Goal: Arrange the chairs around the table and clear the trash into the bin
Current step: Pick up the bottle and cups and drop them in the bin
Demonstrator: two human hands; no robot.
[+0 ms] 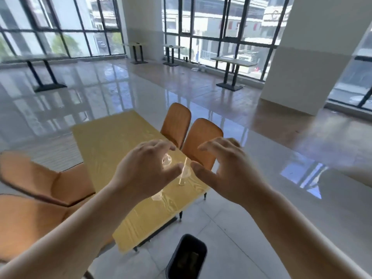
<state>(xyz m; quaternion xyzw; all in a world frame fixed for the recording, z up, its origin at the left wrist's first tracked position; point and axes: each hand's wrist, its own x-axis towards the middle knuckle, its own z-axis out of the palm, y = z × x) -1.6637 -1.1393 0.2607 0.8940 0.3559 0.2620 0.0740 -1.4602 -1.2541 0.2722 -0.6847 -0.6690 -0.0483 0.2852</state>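
A yellow wood-grain table (112,141) stands in front of me. Two orange chairs (201,137) are tucked at its right side, and two more orange chairs (34,198) sit at its left, close to me. Clear plastic cups (184,174) lie on the near part of the tabletop, one with a straw. My left hand (149,168) hovers over them with fingers curled apart around one clear cup (167,160); whether it grips is unclear. My right hand (225,168) is open beside it, holding nothing. A black bin (187,256) stands on the floor below the table's near corner.
Glossy tiled floor spreads all around. Several bare tables on black legs (231,73) stand along the far windows. A white pillar (298,67) rises at the right. Something dark lies inside the bin.
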